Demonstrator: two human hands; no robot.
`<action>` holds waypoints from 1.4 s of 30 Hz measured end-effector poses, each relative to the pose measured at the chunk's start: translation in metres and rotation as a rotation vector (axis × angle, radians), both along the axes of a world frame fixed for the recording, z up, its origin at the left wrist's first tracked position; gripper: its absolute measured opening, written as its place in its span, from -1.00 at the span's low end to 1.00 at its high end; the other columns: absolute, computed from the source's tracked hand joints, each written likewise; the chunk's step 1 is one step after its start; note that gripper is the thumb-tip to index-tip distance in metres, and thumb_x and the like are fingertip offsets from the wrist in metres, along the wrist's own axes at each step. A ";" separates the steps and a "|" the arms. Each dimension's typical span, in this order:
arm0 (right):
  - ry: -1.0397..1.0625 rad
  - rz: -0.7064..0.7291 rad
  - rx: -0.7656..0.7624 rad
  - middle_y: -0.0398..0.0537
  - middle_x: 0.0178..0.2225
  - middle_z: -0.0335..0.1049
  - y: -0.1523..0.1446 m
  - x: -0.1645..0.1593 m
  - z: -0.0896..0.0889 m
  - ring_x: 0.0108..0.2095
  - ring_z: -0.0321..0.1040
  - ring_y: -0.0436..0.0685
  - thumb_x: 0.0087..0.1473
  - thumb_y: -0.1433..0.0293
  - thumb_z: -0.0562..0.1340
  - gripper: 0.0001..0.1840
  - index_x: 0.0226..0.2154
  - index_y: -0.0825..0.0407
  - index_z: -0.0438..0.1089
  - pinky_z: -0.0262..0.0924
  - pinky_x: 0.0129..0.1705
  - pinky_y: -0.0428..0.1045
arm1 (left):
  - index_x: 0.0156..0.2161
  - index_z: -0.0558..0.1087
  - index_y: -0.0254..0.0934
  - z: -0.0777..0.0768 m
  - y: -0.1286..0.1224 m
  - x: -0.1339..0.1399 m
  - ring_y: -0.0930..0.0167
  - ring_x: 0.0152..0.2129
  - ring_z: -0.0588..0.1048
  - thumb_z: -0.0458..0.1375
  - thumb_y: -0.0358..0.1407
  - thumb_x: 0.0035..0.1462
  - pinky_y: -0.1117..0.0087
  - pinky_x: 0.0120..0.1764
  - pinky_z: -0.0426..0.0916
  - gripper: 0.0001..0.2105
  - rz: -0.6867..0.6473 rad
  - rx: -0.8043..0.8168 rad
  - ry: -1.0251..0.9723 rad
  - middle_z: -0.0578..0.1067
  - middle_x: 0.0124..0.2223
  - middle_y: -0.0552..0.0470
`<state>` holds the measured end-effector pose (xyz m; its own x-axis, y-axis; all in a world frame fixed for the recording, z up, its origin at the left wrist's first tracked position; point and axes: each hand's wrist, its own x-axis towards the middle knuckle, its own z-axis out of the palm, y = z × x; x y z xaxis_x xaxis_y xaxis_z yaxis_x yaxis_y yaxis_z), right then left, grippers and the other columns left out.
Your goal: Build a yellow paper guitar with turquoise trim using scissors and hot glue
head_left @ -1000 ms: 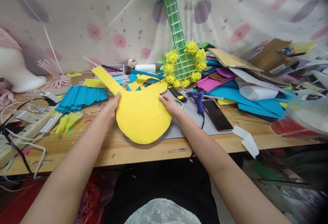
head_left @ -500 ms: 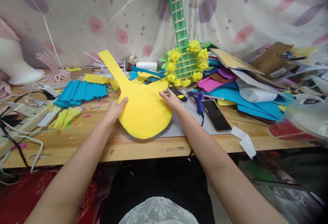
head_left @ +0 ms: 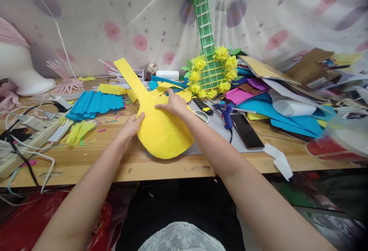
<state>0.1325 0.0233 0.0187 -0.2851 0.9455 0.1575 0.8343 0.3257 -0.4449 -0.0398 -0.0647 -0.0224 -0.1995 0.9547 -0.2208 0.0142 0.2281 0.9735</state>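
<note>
A flat yellow guitar-shaped cutout (head_left: 161, 132) stands tilted over the front of the table, its neck pointing up and left. My left hand (head_left: 134, 125) grips its left edge, with the thumb on the front and the fingers behind. Across its upper right side lies my right hand (head_left: 174, 104), closed at the upper edge near the base of the neck, thumb pressed on the yellow surface. Some of the right fingers are hidden. Yellow scraps (head_left: 163, 87) show just behind the cutout.
A green guitar model (head_left: 205, 38) with yellow flowers leans at the back. Right of the cutout are scissors (head_left: 201, 117), a blue glue gun (head_left: 226, 115) and a phone (head_left: 247, 131). Blue crepe paper (head_left: 94, 104) and a power strip (head_left: 25, 138) with cables lie left.
My right hand has moved left and up, from the right edge of the yellow cutout to near its neck. The left hand keeps its hold. The camera view has shifted slightly.
</note>
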 end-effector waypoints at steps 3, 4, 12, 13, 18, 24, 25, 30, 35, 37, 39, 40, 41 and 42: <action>0.059 0.012 -0.078 0.08 -0.09 0.39 0.005 0.007 0.000 -0.08 0.33 0.28 -0.18 -0.04 0.27 -0.19 0.04 0.00 0.12 0.18 -0.10 0.11 | -0.22 0.49 -0.35 0.004 -0.002 -0.006 0.30 -0.29 0.55 0.08 -0.22 0.13 0.33 -0.22 0.46 -0.76 -0.040 -0.023 -0.014 0.56 -0.18 -0.14; 0.087 0.017 -0.101 0.06 -0.09 0.39 0.007 0.010 0.000 -0.08 0.33 0.25 -0.17 -0.01 0.28 -0.23 0.04 0.00 0.13 0.18 -0.11 0.09 | -0.22 0.49 -0.34 0.007 -0.003 -0.007 0.30 -0.28 0.55 0.10 -0.22 0.12 0.33 -0.22 0.46 -0.76 -0.046 -0.037 -0.013 0.56 -0.17 -0.14; 0.329 0.002 -0.134 -0.05 -0.24 0.47 0.012 0.047 -0.013 -0.28 0.39 0.07 0.05 0.33 0.16 -0.66 -0.07 0.03 0.27 0.20 -0.19 -0.01 | -0.23 0.48 -0.35 0.010 0.000 -0.012 0.27 -0.20 0.52 0.05 -0.10 0.11 0.32 -0.15 0.41 -0.66 -0.084 -0.156 0.233 0.54 -0.12 -0.17; 0.344 -0.016 -0.112 -0.04 -0.22 0.47 0.012 0.055 -0.017 -0.28 0.39 0.07 0.05 0.33 0.16 -0.69 -0.11 0.03 0.30 0.20 -0.19 -0.01 | -0.23 0.48 -0.36 0.008 0.001 -0.014 0.24 -0.18 0.51 0.01 -0.08 0.13 0.29 -0.14 0.40 -0.63 -0.102 -0.160 0.362 0.53 -0.11 -0.18; 0.394 -0.006 -0.010 -0.03 -0.25 0.47 -0.001 0.114 -0.029 -0.25 0.37 0.07 0.01 0.32 0.16 -0.80 -0.30 0.05 0.38 0.19 -0.19 -0.03 | -0.18 0.44 -0.34 0.012 0.003 -0.016 0.06 -0.11 0.43 -0.10 -0.05 0.15 0.08 -0.11 0.31 -0.58 -0.063 -0.165 1.118 0.49 -0.10 -0.28; 0.313 0.112 -0.424 -0.16 -0.58 0.35 -0.042 0.195 -0.019 -0.53 0.26 0.00 -0.11 0.16 0.21 -0.66 -0.33 0.07 0.38 0.11 -0.45 -0.09 | -0.11 0.38 -0.29 0.033 0.012 0.002 0.15 -0.04 0.35 0.06 -0.15 0.07 0.18 -0.06 0.29 -0.67 0.045 0.107 1.333 0.40 -0.04 -0.21; 0.275 0.109 -0.493 -0.17 -0.60 0.33 -0.047 0.207 -0.018 -0.55 0.24 0.00 -0.14 0.13 0.22 -0.64 -0.36 0.06 0.37 0.10 -0.47 -0.08 | -0.11 0.38 -0.28 0.034 0.015 0.006 0.17 -0.03 0.35 0.06 -0.15 0.06 0.20 -0.04 0.28 -0.68 0.001 0.132 1.331 0.39 -0.03 -0.19; -0.098 -0.269 -0.314 -0.07 -0.56 0.36 -0.049 0.246 -0.023 -0.50 0.26 0.09 -0.11 0.03 0.21 -0.62 -0.58 0.00 0.28 0.09 -0.44 0.00 | -0.09 0.36 -0.29 0.029 0.036 0.018 0.23 -0.02 0.34 0.09 -0.12 0.05 0.27 0.02 0.22 -0.64 -0.185 0.201 1.361 0.37 -0.01 -0.14; -0.095 -0.457 -0.116 0.06 -0.35 0.44 -0.034 0.237 -0.037 -0.30 0.37 0.21 -0.16 0.03 0.26 -0.51 -0.31 0.08 0.37 0.19 -0.31 0.04 | -0.05 0.31 -0.30 0.030 0.043 0.027 0.21 -0.10 0.39 0.06 -0.09 0.07 0.28 -0.12 0.29 -0.60 -0.237 0.183 1.457 0.40 -0.04 -0.14; -0.097 -0.460 -0.070 0.13 -0.26 0.44 -0.029 0.226 -0.043 -0.20 0.37 0.25 -0.12 0.05 0.24 -0.48 -0.23 0.13 0.40 0.20 -0.22 0.04 | -0.07 0.32 -0.29 0.034 0.042 0.030 0.21 -0.13 0.42 0.04 -0.11 0.10 0.29 -0.18 0.30 -0.64 -0.264 0.187 1.505 0.41 -0.04 -0.13; -0.101 -0.501 -0.055 0.20 -0.17 0.43 -0.025 0.217 -0.049 -0.13 0.36 0.28 -0.06 0.08 0.21 -0.48 -0.19 0.14 0.41 0.20 -0.15 0.05 | -0.10 0.33 -0.29 0.036 0.040 0.033 0.21 -0.15 0.43 0.00 -0.14 0.13 0.30 -0.22 0.30 -0.68 -0.295 0.190 1.558 0.42 -0.06 -0.12; -0.093 -0.528 -0.066 0.22 -0.15 0.43 -0.023 0.214 -0.052 -0.11 0.36 0.29 -0.04 0.09 0.19 -0.49 -0.17 0.15 0.41 0.19 -0.13 0.06 | -0.10 0.34 -0.29 0.037 0.039 0.034 0.21 -0.16 0.44 -0.02 -0.15 0.14 0.30 -0.23 0.29 -0.69 -0.310 0.194 1.581 0.43 -0.07 -0.12; -0.082 -0.557 -0.079 0.24 -0.15 0.43 -0.021 0.212 -0.055 -0.10 0.36 0.30 -0.01 0.11 0.17 -0.50 -0.16 0.16 0.41 0.19 -0.11 0.07 | -0.11 0.35 -0.30 0.037 0.039 0.035 0.21 -0.17 0.45 -0.03 -0.16 0.15 0.30 -0.24 0.29 -0.70 -0.322 0.201 1.597 0.43 -0.08 -0.12; -0.070 -0.586 -0.086 0.25 -0.15 0.43 -0.020 0.211 -0.058 -0.09 0.36 0.31 0.00 0.13 0.16 -0.52 -0.16 0.17 0.41 0.19 -0.10 0.07 | -0.11 0.36 -0.30 0.036 0.039 0.035 0.22 -0.18 0.45 -0.05 -0.17 0.15 0.30 -0.24 0.28 -0.70 -0.328 0.209 1.605 0.44 -0.08 -0.12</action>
